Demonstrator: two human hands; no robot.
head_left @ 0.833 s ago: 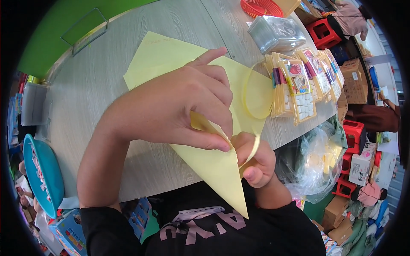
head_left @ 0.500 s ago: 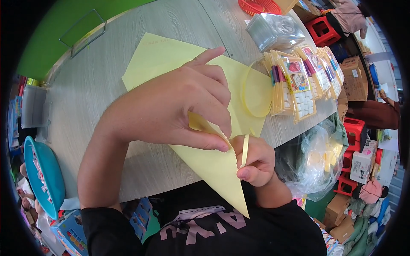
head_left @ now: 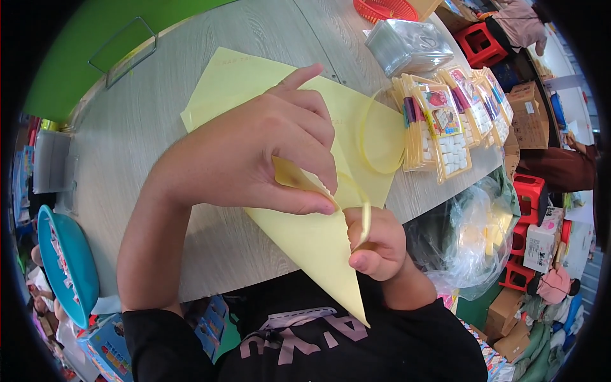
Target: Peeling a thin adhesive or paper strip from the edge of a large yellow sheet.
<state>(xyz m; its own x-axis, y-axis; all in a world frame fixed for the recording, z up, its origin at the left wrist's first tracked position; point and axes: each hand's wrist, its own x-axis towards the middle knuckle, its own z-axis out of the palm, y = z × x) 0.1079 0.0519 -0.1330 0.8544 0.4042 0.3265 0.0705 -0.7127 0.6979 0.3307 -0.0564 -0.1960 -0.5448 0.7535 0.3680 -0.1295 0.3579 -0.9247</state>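
A large yellow paper sheet (head_left: 299, 248) lies partly on the table, its near corner folded up and hanging over the table edge in front of my shirt. My left hand (head_left: 273, 146) pinches its ragged edge between thumb and bent fingers, the little finger sticking out. Close beside it, my right hand (head_left: 380, 245) is closed on a narrow yellow paper strip (head_left: 366, 219) at the same ragged edge. The strip curves up from my fingers. A wider loop of thin yellow strip (head_left: 363, 137) shows beyond, by the sheet's right side.
To the right stand several framed packs with white pieces (head_left: 452, 121), and behind them a stack of clear plastic sleeves (head_left: 410, 48). A red basket (head_left: 385, 9) is at the far edge. Below the table's right edge hangs a clear plastic bag (head_left: 474, 235). A teal basin (head_left: 83, 280) sits left.
Both hands have shifted slightly left, the left one also a little upward, and the sheet's folded corner has moved with them. The strip's curve at my right hand has changed.
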